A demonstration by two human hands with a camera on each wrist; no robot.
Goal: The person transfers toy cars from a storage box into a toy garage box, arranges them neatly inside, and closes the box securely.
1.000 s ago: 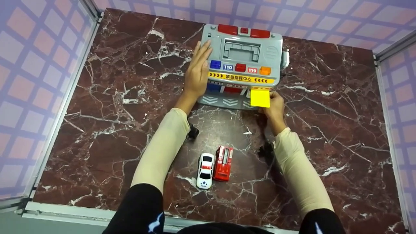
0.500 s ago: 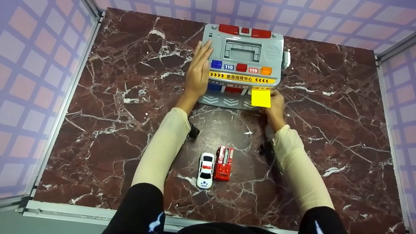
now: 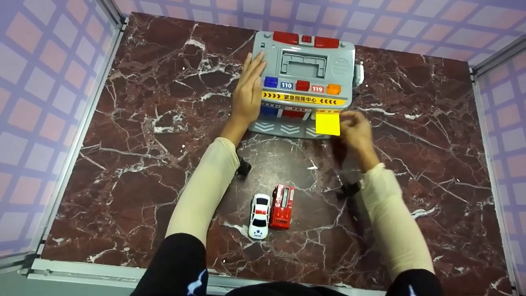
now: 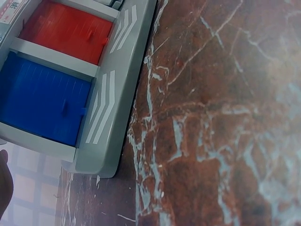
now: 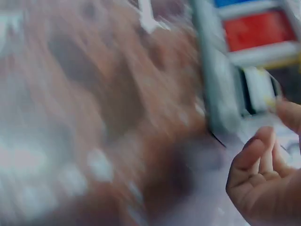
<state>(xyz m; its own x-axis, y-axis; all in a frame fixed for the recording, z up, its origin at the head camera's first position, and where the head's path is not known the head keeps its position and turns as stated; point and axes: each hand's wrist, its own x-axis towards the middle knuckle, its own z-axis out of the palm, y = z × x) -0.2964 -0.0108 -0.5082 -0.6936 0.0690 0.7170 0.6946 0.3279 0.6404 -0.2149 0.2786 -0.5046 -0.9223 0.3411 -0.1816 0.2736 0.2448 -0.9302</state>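
Observation:
A grey toy rescue station (image 3: 306,76) with a handle recess and coloured buttons stands at the back of the table. Its yellow door (image 3: 327,124) is raised and juts forward, while the blue door (image 4: 42,96) and red door (image 4: 66,30) are down. My left hand (image 3: 246,96) lies with straight fingers along the station's left side. Just right of the yellow door is my right hand (image 3: 356,129), fingers loosely bent and apparently holding nothing. In the right wrist view, a blurred white toy, probably a vehicle (image 5: 259,89), sits in the bay under the raised door, near my fingertips.
A white police car (image 3: 259,216) and a red fire truck (image 3: 282,206) stand side by side on the marbled table (image 3: 164,197) nearer my body. Checkered panels (image 3: 411,28) border the back and sides. A small white part (image 3: 359,74) sticks out from the station's right side.
My right hand has drawn back to the right from beneath the yellow door. My left hand stays against the station, and both cars in front remain where they were.

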